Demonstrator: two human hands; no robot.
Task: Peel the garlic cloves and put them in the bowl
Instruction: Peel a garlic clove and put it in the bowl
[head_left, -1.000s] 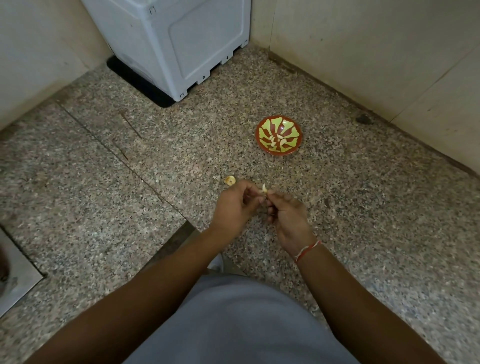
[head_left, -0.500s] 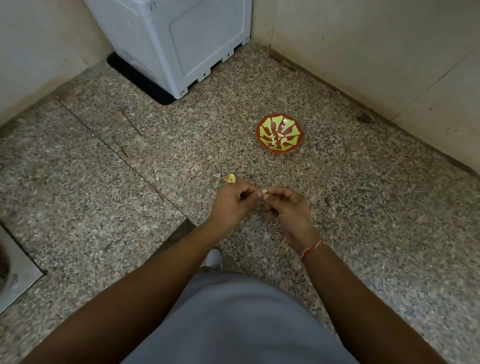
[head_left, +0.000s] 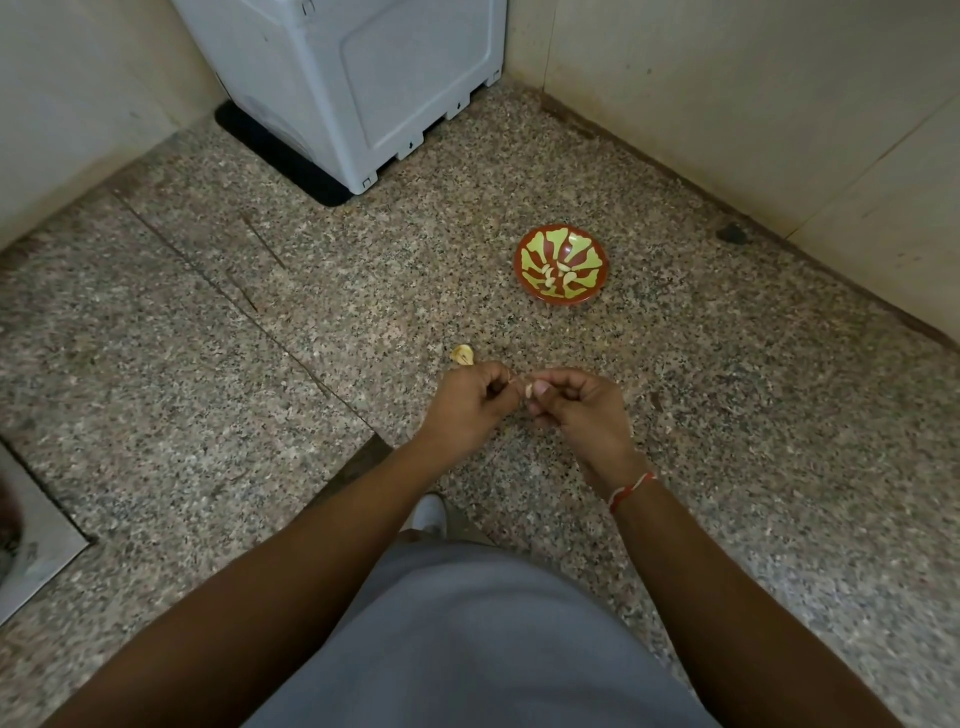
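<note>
A small garlic clove (head_left: 529, 389) is pinched between the fingertips of my left hand (head_left: 467, 408) and my right hand (head_left: 582, 410), low over the speckled stone floor. Both hands are closed on it, and a thin strip of skin stretches from the clove to my left fingers. A red bowl (head_left: 527, 248) with a green pattern stands on the floor beyond my hands, to the right, with several peeled cloves (head_left: 557, 274) inside. A piece of garlic husk (head_left: 462, 355) lies on the floor just beyond my left hand.
A white appliance (head_left: 363, 78) stands at the back, on a black mat, between pale walls on the left and right. A metal floor plate (head_left: 31, 540) sits at the left edge. My grey-clad knee (head_left: 467, 639) fills the bottom centre.
My hands have stayed together on the clove, working it between the fingertips. The clove has turned from pointing up to lying lower between the fingers.
</note>
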